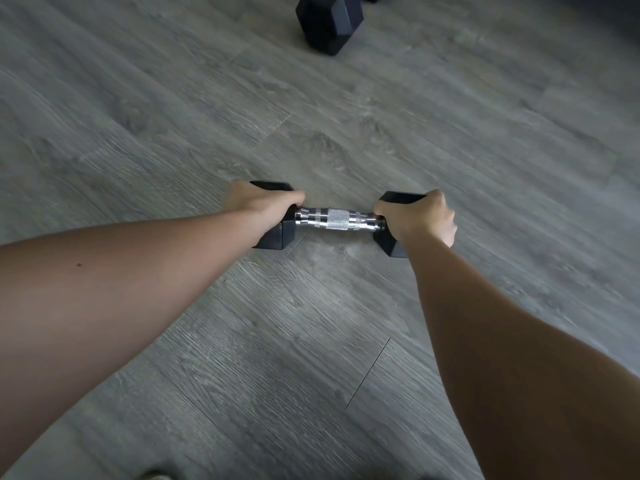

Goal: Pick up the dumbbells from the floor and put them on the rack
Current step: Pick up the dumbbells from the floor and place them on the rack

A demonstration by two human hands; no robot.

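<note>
A dumbbell [335, 219] with black hexagonal heads and a shiny knurled steel handle lies crosswise on the grey wood-look floor, in the middle of the view. My left hand [262, 204] is wrapped over its left head. My right hand [420, 215] is wrapped over its right head. Both arms reach down and forward to it. The handle between my hands is bare. A second black hex dumbbell [329, 24] stands at the top of the view, farther off, partly cut by the frame edge. No rack is in view.
Grey plank floor [346, 341] fills the view. A dark area [609, 12] shows in the top right corner.
</note>
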